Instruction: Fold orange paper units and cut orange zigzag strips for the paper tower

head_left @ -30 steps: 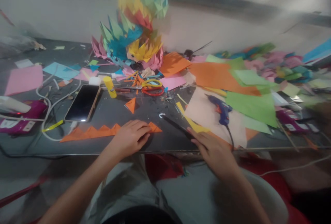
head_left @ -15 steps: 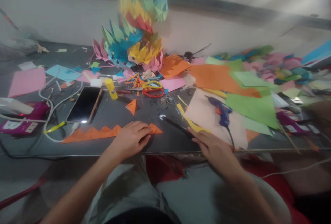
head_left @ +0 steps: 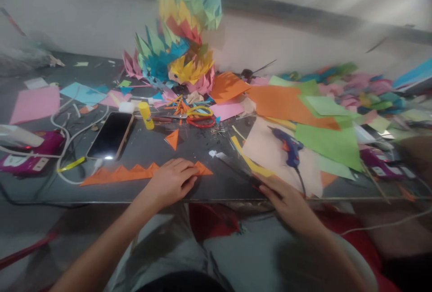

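Observation:
My left hand (head_left: 172, 180) lies flat, fingers together, on a zigzag orange paper strip (head_left: 118, 173) near the table's front edge. One orange point of the strip (head_left: 203, 169) sticks out to the right of the fingers. My right hand (head_left: 283, 197) rests at the table edge with its fingers on the near end of a dark, thin ruler-like strip (head_left: 236, 166) that runs up and left. Whether the fingers grip it or just press on it is unclear. A loose orange triangle (head_left: 172, 139) lies beyond the left hand.
A tall stack of folded coloured paper points (head_left: 178, 44) stands at the back. A phone (head_left: 110, 135), glue stick (head_left: 146, 115), scissors (head_left: 199, 116), blue glue gun (head_left: 286, 146), cables and many coloured sheets (head_left: 297, 103) cover the dark table (head_left: 141, 148).
My right hand has slid slightly right and toward the table edge along the dark strip, whose far end now shows lighter. The left hand has stayed on the orange strip.

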Available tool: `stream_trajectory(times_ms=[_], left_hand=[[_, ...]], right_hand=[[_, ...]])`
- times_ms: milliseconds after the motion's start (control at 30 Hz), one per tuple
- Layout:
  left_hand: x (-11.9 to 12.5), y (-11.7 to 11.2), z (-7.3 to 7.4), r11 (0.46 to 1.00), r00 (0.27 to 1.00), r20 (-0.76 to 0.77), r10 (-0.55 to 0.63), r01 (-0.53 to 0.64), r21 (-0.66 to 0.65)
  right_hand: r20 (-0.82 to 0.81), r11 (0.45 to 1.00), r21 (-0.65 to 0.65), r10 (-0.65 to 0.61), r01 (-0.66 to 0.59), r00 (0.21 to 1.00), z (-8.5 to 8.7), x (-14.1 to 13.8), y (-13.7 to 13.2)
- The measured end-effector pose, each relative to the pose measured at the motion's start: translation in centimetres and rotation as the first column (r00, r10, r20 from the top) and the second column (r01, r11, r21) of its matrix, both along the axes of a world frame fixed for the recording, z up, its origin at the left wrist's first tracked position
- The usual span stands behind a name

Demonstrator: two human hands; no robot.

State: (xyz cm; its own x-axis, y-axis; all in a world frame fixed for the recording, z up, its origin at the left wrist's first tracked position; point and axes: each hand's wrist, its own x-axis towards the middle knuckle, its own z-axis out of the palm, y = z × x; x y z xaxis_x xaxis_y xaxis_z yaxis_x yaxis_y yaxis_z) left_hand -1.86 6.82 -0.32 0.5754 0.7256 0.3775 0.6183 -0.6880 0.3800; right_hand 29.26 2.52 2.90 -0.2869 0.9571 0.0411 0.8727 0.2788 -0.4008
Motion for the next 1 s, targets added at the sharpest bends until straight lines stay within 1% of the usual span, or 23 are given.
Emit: stream_trajectory(times_ms=[67, 133, 267, 400, 533, 633, 833, 900, 1000], left_hand=[[0.0, 0.0, 0.1, 1.000, 1.000, 0.003, 0.004, -0.004, 0.004], [0.0, 0.0, 0.1, 1.000, 1.000, 0.002, 0.010, -0.010, 0.004], [0.0, -0.1, 0.1, 1.000, 1.000, 0.004, 0.014, -0.014, 0.010], [0.0, -0.1, 0.1, 1.000, 1.000, 0.003, 0.005, -0.005, 0.011], [0.0, -0.1, 0.2, 1.000, 1.000, -0.013, 0.003, -0.003, 0.001], [0.0, -0.1, 0.2, 1.000, 1.000, -0.023, -0.001, 0.001, -0.008], [-0.1, 0.0, 0.2, 1.000, 1.000, -0.031, -0.004, 0.003, -0.013], [-0.1, 0.0, 0.1, 1.000, 0.999, -0.034, -0.005, 0.004, -0.008], [-0.1, -0.1, 0.1, 1.000, 0.999, -0.049, -0.008, 0.008, 0.002]], right_hand=[[0.029, 0.997, 0.075, 0.007, -0.009, 1.000, -0.6, 0.2, -0.7], [0.079, 0.988, 0.145, 0.047, -0.059, 0.996, -1.0, 0.2, -1.6], [0.186, 0.972, 0.203, 0.080, -0.118, 0.979, -1.5, -0.2, -3.2], [0.283, 0.934, 0.302, 0.105, -0.193, 0.953, -1.5, -0.8, -4.1], [0.344, 0.890, 0.377, 0.122, -0.256, 0.931, -1.1, -1.5, -4.1], [0.387, 0.879, 0.384, 0.124, -0.281, 0.914, -0.7, -1.9, -4.0], [0.419, 0.919, 0.287, 0.133, -0.270, 0.898, 0.0, -2.6, -4.2], [0.430, 0.919, 0.269, 0.153, -0.288, 0.890, 0.3, -2.7, -4.2], [0.493, 0.911, 0.246, 0.177, -0.331, 0.852, 1.0, -2.8, -4.2]])
